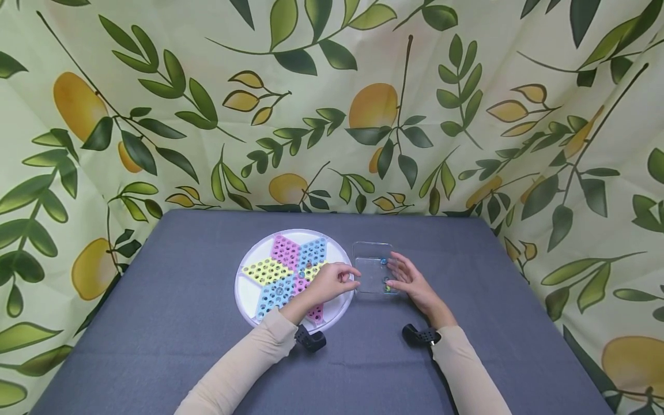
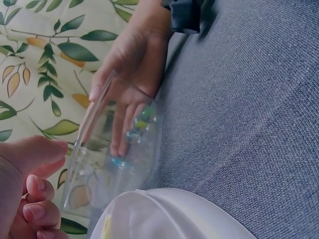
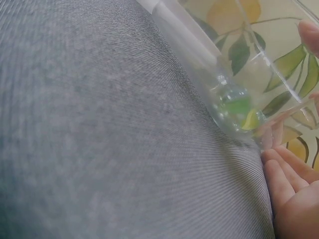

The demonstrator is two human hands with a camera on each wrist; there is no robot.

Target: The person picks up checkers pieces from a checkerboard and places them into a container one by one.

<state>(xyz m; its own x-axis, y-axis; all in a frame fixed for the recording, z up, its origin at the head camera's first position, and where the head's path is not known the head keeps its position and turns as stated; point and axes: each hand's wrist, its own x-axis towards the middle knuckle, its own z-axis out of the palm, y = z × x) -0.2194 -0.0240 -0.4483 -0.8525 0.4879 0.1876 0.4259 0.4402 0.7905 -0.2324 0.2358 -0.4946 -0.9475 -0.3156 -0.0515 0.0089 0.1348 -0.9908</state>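
A round white Chinese checkers board [image 1: 334, 302] with pink, blue and yellow star points lies on the table. Over its right edge is my left hand [image 1: 334, 282], thumb and index apart, the other fingers loosely curled. No marble shows in it. To the right of the board stands a clear plastic box [image 1: 369, 271] with several marbles [image 2: 142, 119], green, yellow and blue, along its right side. My right hand [image 1: 412, 282] is at the box's right wall, its straight fingers [image 3: 286, 177] beside the wall and its thumb near the rim.
The board carries a few marbles [image 1: 302, 275] near its centre. Grey cloth [image 1: 171, 323] covers the table. Behind and at the sides hangs a curtain [image 1: 321, 144] with a leaf and fruit print. Both wrists wear black bands [image 1: 420, 335].
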